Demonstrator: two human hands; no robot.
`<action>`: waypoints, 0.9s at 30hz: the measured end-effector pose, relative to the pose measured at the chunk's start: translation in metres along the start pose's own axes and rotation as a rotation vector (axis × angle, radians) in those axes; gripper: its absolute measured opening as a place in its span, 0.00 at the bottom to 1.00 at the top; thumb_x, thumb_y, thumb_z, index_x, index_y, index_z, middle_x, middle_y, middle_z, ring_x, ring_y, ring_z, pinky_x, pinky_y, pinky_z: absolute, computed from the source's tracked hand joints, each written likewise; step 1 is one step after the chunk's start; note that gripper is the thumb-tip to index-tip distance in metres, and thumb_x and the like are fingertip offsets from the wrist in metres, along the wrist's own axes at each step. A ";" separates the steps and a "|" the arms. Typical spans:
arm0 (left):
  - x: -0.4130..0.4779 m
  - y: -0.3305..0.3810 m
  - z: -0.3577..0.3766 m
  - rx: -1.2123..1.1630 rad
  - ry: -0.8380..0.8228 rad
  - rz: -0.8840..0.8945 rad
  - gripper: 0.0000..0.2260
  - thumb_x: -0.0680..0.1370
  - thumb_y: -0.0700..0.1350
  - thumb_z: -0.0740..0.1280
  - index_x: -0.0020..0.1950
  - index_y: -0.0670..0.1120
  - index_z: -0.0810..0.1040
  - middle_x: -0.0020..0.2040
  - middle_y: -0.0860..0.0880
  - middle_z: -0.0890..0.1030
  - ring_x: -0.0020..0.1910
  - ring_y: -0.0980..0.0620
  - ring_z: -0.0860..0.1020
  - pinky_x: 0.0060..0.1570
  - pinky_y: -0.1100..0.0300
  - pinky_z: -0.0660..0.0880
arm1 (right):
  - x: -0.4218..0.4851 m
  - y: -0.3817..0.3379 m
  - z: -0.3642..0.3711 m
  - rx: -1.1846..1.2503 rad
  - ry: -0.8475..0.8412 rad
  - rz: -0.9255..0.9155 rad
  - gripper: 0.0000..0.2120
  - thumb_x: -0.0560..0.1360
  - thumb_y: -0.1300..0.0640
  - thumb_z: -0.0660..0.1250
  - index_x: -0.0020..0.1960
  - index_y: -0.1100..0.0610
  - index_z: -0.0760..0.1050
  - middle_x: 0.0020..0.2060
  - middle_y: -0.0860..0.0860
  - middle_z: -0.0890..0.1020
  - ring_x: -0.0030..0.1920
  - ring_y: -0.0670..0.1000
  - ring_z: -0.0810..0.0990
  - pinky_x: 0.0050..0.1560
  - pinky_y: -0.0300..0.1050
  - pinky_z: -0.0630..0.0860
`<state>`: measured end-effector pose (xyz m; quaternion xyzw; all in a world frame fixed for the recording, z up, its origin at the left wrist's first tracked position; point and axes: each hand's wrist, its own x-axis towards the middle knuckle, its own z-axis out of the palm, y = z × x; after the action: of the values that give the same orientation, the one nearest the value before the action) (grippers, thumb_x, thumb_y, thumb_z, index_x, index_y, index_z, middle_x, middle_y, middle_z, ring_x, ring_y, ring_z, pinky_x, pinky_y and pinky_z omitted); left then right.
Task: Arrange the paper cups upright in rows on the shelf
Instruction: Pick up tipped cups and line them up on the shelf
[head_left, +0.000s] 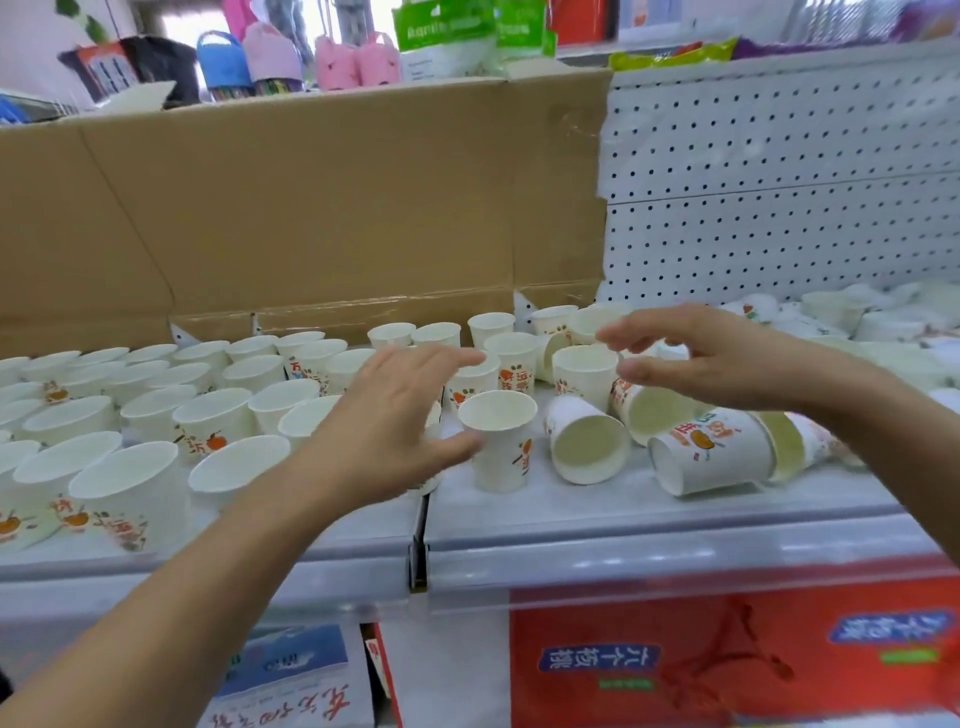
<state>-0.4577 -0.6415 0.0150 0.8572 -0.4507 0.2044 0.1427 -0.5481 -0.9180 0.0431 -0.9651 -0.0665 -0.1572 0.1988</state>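
Here, brown cardboard (311, 208) backs a pale grey shop shelf (571, 519); an upright white printed paper cup (500, 447) stands just beside the spread, empty left hand (395, 415), and the right hand (722, 358) is loose-fingered above toppled cups (587, 447).

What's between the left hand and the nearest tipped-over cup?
One upright cup stands between the left hand and the tipped cup. Head view.

White paper cups printed with orange fruit stand upright in rows (156, 400) to the left of the left fingers (457, 359). One upright cup (500, 447) stands just beside them. Under the right fingers (631, 332), several tipped cups (587, 441) lie on their sides with their mouths facing outward.
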 end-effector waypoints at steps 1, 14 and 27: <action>0.003 0.010 0.006 0.002 0.027 0.067 0.28 0.73 0.59 0.66 0.72 0.56 0.65 0.69 0.57 0.70 0.69 0.55 0.65 0.74 0.51 0.55 | -0.009 0.008 -0.004 -0.020 -0.026 0.005 0.18 0.75 0.51 0.68 0.65 0.43 0.74 0.59 0.40 0.78 0.57 0.37 0.73 0.54 0.27 0.66; 0.058 0.068 0.077 0.627 -0.164 0.396 0.33 0.74 0.40 0.66 0.76 0.53 0.57 0.73 0.48 0.64 0.69 0.46 0.66 0.72 0.46 0.53 | -0.051 0.053 0.002 -0.637 -0.280 0.054 0.41 0.67 0.49 0.70 0.74 0.45 0.53 0.65 0.47 0.69 0.64 0.50 0.65 0.64 0.45 0.62; 0.052 0.058 0.050 0.001 -0.143 -0.107 0.34 0.70 0.66 0.64 0.74 0.56 0.65 0.66 0.55 0.73 0.64 0.49 0.68 0.67 0.57 0.54 | -0.030 0.042 -0.016 -0.075 -0.057 0.002 0.18 0.70 0.43 0.69 0.59 0.40 0.70 0.55 0.45 0.73 0.53 0.46 0.71 0.48 0.38 0.66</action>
<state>-0.4683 -0.7322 -0.0002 0.8925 -0.4132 0.1350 0.1203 -0.5732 -0.9649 0.0318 -0.9760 -0.0653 -0.1321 0.1604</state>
